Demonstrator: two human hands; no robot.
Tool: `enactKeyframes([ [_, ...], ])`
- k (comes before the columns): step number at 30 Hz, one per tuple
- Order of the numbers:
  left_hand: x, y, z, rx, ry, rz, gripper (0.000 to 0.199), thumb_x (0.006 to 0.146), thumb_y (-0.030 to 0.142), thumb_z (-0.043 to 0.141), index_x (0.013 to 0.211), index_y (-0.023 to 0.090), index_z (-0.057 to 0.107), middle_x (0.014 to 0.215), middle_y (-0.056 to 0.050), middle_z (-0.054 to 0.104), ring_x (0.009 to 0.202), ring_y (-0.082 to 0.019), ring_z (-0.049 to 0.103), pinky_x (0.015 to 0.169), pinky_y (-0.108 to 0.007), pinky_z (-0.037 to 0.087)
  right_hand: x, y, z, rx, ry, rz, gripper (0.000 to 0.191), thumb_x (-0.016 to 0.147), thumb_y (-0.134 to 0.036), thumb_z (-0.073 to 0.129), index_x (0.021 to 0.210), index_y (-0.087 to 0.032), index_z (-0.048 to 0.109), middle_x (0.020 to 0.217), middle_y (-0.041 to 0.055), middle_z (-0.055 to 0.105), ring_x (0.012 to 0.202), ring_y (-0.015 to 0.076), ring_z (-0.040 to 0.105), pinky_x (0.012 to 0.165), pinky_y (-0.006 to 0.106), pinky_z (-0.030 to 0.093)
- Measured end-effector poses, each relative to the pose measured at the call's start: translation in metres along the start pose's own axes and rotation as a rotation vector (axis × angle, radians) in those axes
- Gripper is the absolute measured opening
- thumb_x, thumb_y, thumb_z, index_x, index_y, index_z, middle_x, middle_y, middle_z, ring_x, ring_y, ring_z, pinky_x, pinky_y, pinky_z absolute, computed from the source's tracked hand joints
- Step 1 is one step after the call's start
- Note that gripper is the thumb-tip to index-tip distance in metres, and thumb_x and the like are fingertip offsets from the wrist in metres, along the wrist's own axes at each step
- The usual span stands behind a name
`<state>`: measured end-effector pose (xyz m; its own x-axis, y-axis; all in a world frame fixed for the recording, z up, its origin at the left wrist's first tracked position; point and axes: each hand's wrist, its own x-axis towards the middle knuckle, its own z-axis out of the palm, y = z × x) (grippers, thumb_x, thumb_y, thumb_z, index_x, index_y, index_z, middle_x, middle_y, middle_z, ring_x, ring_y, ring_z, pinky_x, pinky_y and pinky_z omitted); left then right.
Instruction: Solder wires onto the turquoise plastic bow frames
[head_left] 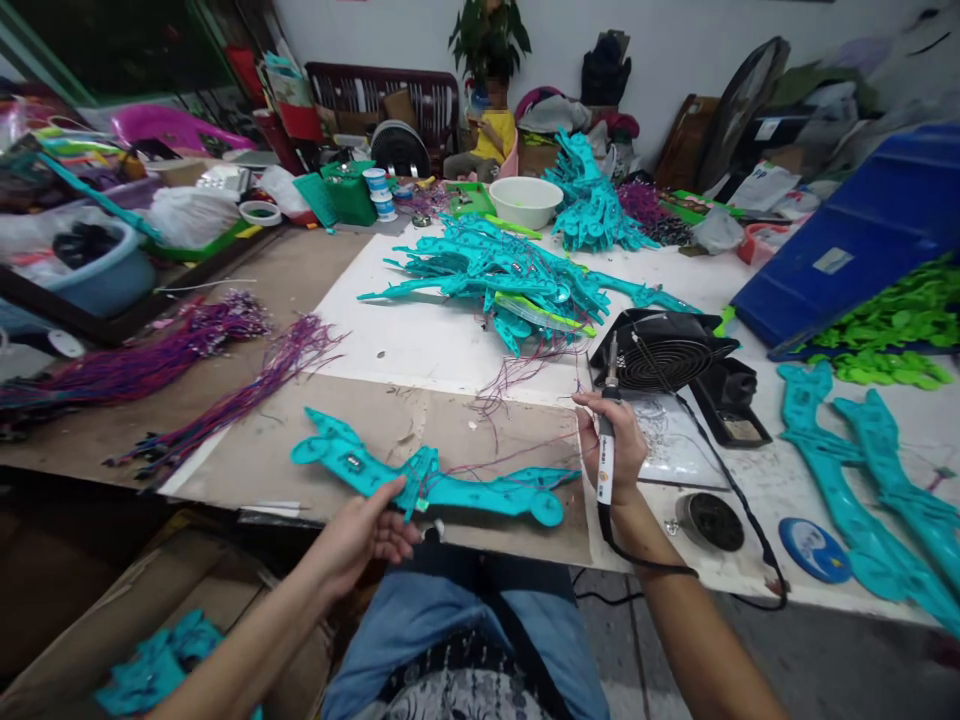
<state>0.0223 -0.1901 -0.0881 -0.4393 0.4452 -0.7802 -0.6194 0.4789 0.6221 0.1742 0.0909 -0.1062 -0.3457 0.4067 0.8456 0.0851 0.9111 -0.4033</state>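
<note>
A long teal plastic part (480, 492) lies across the front of the table, with thin red and purple wires running from its middle to the right. My left hand (375, 525) grips its lower edge near the middle, thumb on top and fingers below. In my right hand (615, 445) is a soldering iron (605, 460) with a white and black handle, its tip pointing up. Thin wires reach the fingertips of that hand; whether they are pinched there is too small to tell.
Behind lies a pile of teal parts (510, 265). A black fan (660, 350) and a solder tin (712, 522) stand right. Wire bundles (187, 350) lie left. A blue bin (862, 230) holds green pieces. A seated person (491, 135) is at the back.
</note>
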Motion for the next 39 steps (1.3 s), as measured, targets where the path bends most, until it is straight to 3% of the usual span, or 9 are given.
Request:
enactKeyframes([
  [4,0.004,0.015,-0.017,0.281,-0.227,-0.177,0.063,0.075,0.074,0.049,0.055,0.015,0.062,0.046,-0.010,0.062,0.037,-0.016,0.056,0.034,-0.021,0.038,-0.009,-0.001,-0.003,-0.004,-0.003,0.081,0.028,0.085,-0.012,0.060,0.109,-0.025,0.055,0.094,0.0019,0.071,0.092,0.0167,0.068,0.083,0.032,0.055],
  [7,0.000,0.042,0.001,0.469,-0.272,0.109,0.041,0.072,0.055,0.068,0.051,0.020,0.060,0.040,-0.003,0.058,0.037,-0.015,0.054,0.036,-0.022,0.040,-0.018,-0.005,-0.003,0.081,-0.015,0.151,0.030,0.085,-0.011,0.059,0.111,-0.026,0.053,0.097,0.0022,0.071,0.095,0.0175,0.068,0.086,0.035,0.055],
  [11,0.040,0.102,0.085,0.275,-0.307,0.548,0.020,0.073,0.034,0.074,0.081,0.016,0.072,0.083,-0.009,0.074,0.074,-0.017,0.066,0.061,-0.021,0.049,-0.025,-0.010,0.003,0.160,-0.028,0.183,0.031,0.085,-0.012,0.058,0.111,-0.027,0.052,0.100,0.0028,0.070,0.096,0.0180,0.068,0.086,0.037,0.056],
  [14,0.087,0.128,0.157,0.106,-0.338,0.370,0.023,0.075,0.033,0.073,0.079,0.011,0.070,0.076,-0.009,0.072,0.067,-0.015,0.063,0.061,-0.022,0.047,-0.025,-0.010,0.005,0.188,-0.082,0.155,0.032,0.086,-0.009,0.054,0.112,-0.027,0.050,0.103,0.0041,0.069,0.098,0.0185,0.067,0.087,0.040,0.056],
  [17,0.112,0.134,0.196,0.055,-0.415,0.252,0.017,0.073,0.024,0.074,0.071,0.010,0.065,0.065,-0.007,0.068,0.055,-0.012,0.060,0.056,-0.023,0.046,-0.023,-0.009,0.001,0.184,-0.186,0.136,0.033,0.086,-0.008,0.050,0.113,-0.026,0.048,0.111,0.0065,0.068,0.104,0.0196,0.066,0.087,0.041,0.056],
  [20,0.112,0.136,0.198,0.018,-0.437,0.264,0.013,0.076,0.022,0.071,0.077,0.011,0.065,0.069,-0.006,0.069,0.057,-0.012,0.063,0.058,-0.023,0.049,-0.016,-0.006,-0.002,0.139,-0.172,0.171,0.030,0.086,-0.010,0.048,0.112,-0.025,0.048,0.114,0.0074,0.067,0.106,0.0208,0.064,0.088,0.041,0.055],
  [24,0.103,0.139,0.185,-0.054,-0.442,0.269,0.017,0.078,0.026,0.071,0.087,0.011,0.066,0.076,-0.008,0.071,0.062,-0.014,0.067,0.063,-0.026,0.053,0.004,0.003,0.010,-0.045,-0.011,0.240,0.019,0.086,-0.018,0.058,0.103,-0.024,0.055,0.094,0.0033,0.070,0.085,0.0180,0.069,0.078,0.033,0.056],
  [31,0.100,0.137,0.179,-0.123,-0.456,0.432,0.007,0.085,0.019,0.062,0.087,0.015,0.056,0.064,0.000,0.066,0.057,-0.010,0.065,0.063,-0.022,0.053,0.026,0.011,0.041,-0.051,-0.099,0.325,0.015,0.088,-0.024,0.055,0.103,-0.023,0.058,0.093,0.0022,0.071,0.081,0.0185,0.070,0.070,0.029,0.055],
  [39,0.105,0.133,0.164,-0.026,-0.610,0.548,0.029,0.079,0.035,0.069,0.084,0.016,0.049,0.068,0.000,0.065,0.062,-0.012,0.065,0.065,-0.026,0.053,0.033,0.007,0.043,0.078,-0.191,0.395,0.015,0.086,-0.028,0.057,0.100,-0.023,0.059,0.089,0.0020,0.071,0.071,0.0164,0.069,0.061,0.025,0.053],
])
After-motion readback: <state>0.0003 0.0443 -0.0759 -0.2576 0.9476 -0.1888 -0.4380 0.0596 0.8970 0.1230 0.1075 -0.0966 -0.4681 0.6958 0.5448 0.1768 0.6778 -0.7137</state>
